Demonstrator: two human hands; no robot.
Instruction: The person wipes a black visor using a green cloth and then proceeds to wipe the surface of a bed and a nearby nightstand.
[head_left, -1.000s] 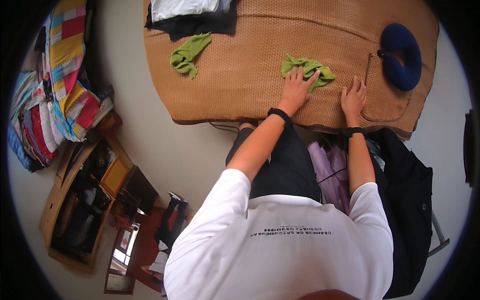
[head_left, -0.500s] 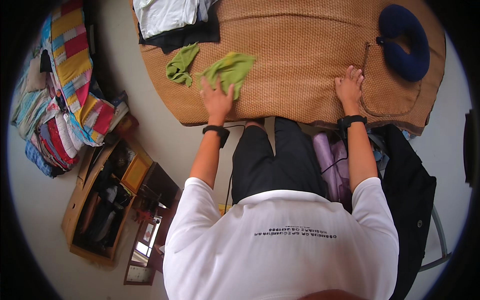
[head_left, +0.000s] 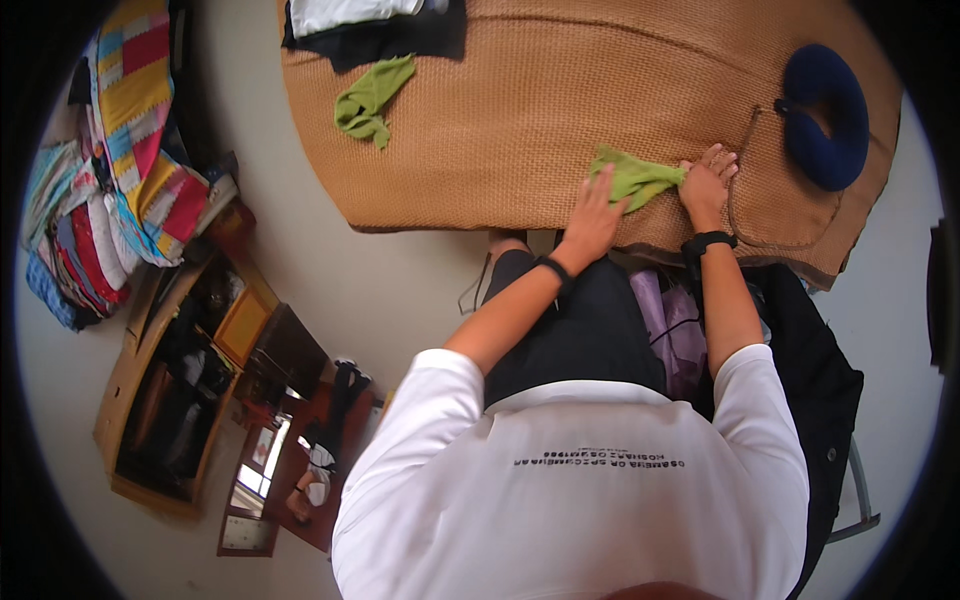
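A crumpled green cloth (head_left: 640,180) lies on the woven mat (head_left: 500,120), stretched between my two hands. My left hand (head_left: 596,222) rests at its left side, fingers extended along the fabric and slightly blurred. The cloth narrows to a tip at the thumb of my right hand (head_left: 707,185). That hand is flat on the mat with its fingers stretched out; whether the thumb pins the tip, I cannot tell. Farther left, a second green cloth (head_left: 370,100) lies bunched up, apart from both hands.
A dark blue neck pillow (head_left: 826,118) sits at the mat's right. Folded black (head_left: 390,42) and white clothes (head_left: 340,12) lie at the far left. Beyond the mat are a patchwork blanket (head_left: 140,100), a wooden cabinet (head_left: 125,410) and a black garment (head_left: 800,370) at right.
My left hand has moved right, and the green cloth with it, ending beside my right hand. My right hand stays on the mat. The view has shifted slightly.
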